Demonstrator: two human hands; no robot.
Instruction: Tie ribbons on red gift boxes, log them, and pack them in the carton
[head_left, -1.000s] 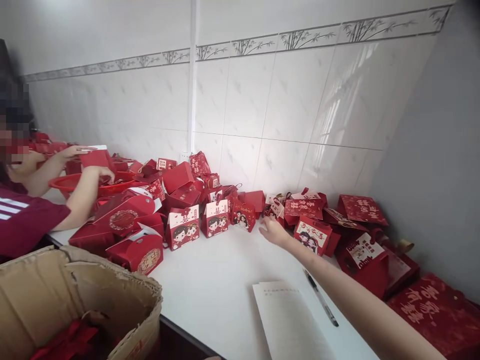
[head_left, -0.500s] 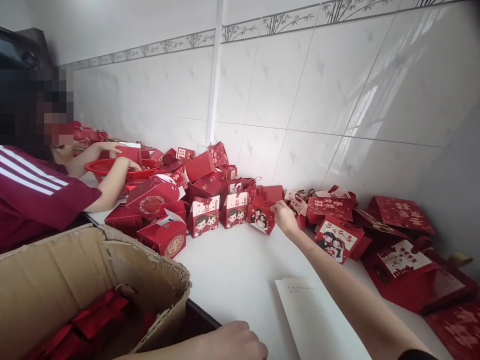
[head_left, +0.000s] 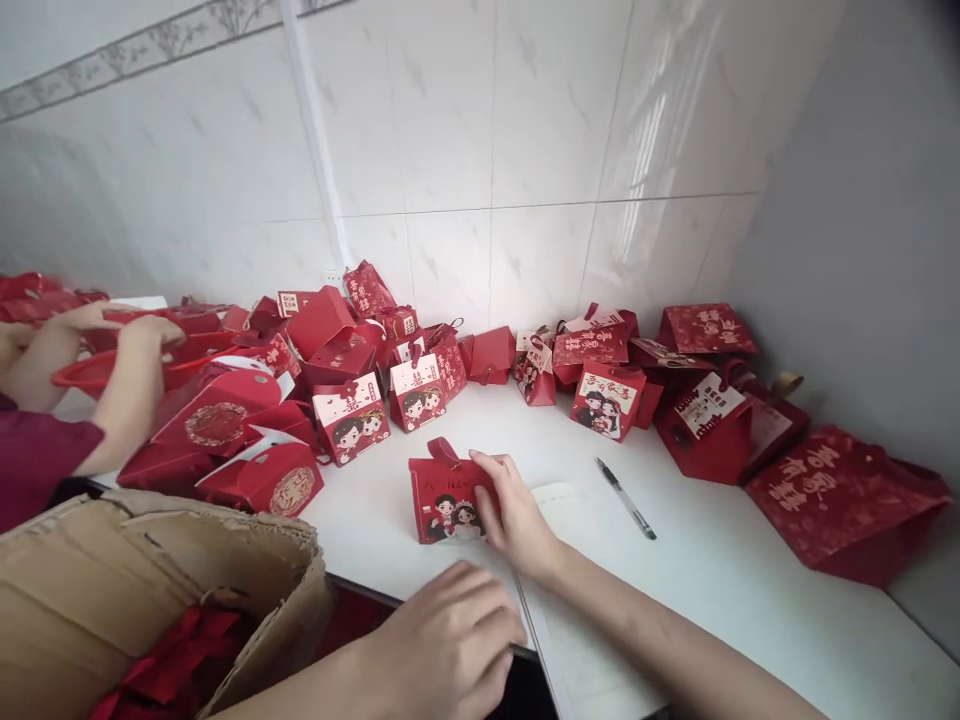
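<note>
My right hand grips a small red gift box printed with a cartoon couple, holding its right side on the white table near the front edge. A sheet of paper lies partly under my right wrist. My left hand hangs at the table's front edge, fingers curled, with nothing visible in it.
Several red gift boxes and red bags are piled along the tiled wall. A pen lies right of the paper. An open cardboard carton with red items stands at front left. Another person's hands work at a red basin, far left.
My right hand took a cartoon box from the row by the wall and pulled it back to the front of the table. My left hand came into view. The camera tilted down.
</note>
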